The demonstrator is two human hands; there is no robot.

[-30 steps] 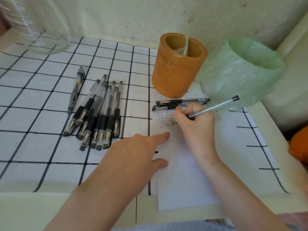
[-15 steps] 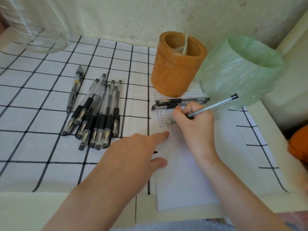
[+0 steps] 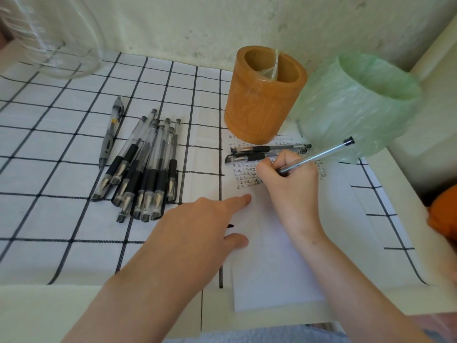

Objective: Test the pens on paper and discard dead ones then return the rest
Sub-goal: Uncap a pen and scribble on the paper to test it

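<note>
So the wooden pen cup (image 3: 264, 95) sits at the far middle of the table, upright, and all I can see inside is a clear plastic divider or wrapper, no pens. Right of it is a bin lined with a green bag (image 3: 356, 105); can't see down to its bottom. Far left there's a big clear glass jar (image 3: 52, 38), looks like nothing in it.

The right hand (image 3: 289, 184) is wrapped around a clear pen (image 3: 319, 154), fingers pinched on the barrel, tip down on the paper (image 3: 277, 256) among rows of little test marks. The left hand (image 3: 197, 233) lies flat, fingers spread, index finger pinning the paper's left edge; a small black bit pokes out from under it, can't tell what.

Two pens (image 3: 269, 152) lie side by side on the far end of the paper, just in front of the cup. The pile of pens (image 3: 143, 169) sits on the checked cloth (image 3: 49, 219) to the left, one grey pen (image 3: 111, 132) slightly apart from it.

The paper's near end hangs past the table edge. Plenty of bare cloth near left; the right side is tight between bin and table rim.
</note>
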